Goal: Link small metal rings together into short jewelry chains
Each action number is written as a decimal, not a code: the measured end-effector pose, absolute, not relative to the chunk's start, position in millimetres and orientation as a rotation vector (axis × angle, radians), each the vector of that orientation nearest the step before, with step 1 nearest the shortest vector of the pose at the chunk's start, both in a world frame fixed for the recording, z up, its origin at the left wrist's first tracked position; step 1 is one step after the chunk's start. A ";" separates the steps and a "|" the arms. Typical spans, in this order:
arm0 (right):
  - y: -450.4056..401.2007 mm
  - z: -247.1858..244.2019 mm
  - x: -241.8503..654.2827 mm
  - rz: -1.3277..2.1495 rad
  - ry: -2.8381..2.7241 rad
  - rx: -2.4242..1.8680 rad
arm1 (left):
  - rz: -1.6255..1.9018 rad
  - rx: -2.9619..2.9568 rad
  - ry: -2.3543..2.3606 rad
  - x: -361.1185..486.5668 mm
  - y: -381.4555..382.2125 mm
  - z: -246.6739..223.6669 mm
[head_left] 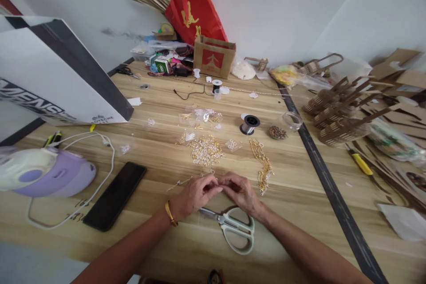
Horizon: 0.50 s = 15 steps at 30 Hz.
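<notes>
Over the table's near middle, my left hand (199,193) and my right hand (241,191) meet fingertip to fingertip, both pinched closed. A thin beaded strand (179,183) runs out from behind my left fingers and trails to the left. What sits between the fingertips is too small and covered to make out. Scissors with pale green handles (238,228) lie just below the hands, blades pointing left. Ahead of the fingers is a pile of gold and clear beads (206,150). Several gold bead chains (262,166) lie together beyond my right hand.
A spool of wire (249,124), a tipped jar of beads (278,132) and small bags of findings (203,115) lie farther back. To the left are a black phone (115,196), a purple-white device (60,172) and a big box (63,75). Woven baskets (342,115) stand right.
</notes>
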State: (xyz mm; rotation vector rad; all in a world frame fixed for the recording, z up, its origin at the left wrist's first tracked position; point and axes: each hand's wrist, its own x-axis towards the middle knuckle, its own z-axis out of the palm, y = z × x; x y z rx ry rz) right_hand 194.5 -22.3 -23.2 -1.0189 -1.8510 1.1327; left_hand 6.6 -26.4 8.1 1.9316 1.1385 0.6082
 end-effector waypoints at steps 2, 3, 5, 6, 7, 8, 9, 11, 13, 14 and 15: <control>-19.7 -22.0 196.4 1.092 -1.886 -1.011 | 0.543 1.914 1.164 4.4 -24.2 10.4; -18.6 -21.2 197.3 1.079 -1.900 -1.006 | 0.501 1.920 1.176 3.1 -23.2 10.5; -16.7 -19.2 198.6 1.066 -1.923 -1.003 | 0.426 1.960 1.188 0.6 -21.8 9.5; -16.0 -17.8 199.1 1.066 -1.939 -1.000 | 0.395 1.987 1.182 -0.4 -21.5 8.7; -15.4 -16.3 199.4 1.066 -1.958 -0.991 | 0.371 2.016 1.172 -1.1 -21.5 8.0; -14.9 -14.5 199.7 1.066 -1.980 -0.979 | 0.352 2.043 1.160 -1.6 -21.7 7.5; -14.6 -12.6 200.0 1.067 -2.004 -0.966 | 0.335 2.070 1.146 -1.8 -22.2 7.4; -14.3 -9.0 200.8 1.076 -2.046 -0.951 | 0.300 2.125 1.116 -1.7 -23.6 8.3; -14.5 -6.4 202.1 1.111 -2.069 -0.969 | 0.267 2.200 1.082 -1.6 -25.4 10.5; -14.6 -5.8 202.8 1.137 -2.072 -0.989 | 0.251 2.245 1.063 -1.7 -26.4 11.8; -14.7 -5.6 203.6 1.161 -2.069 -1.016 | 0.236 2.292 1.047 -2.1 -27.4 13.0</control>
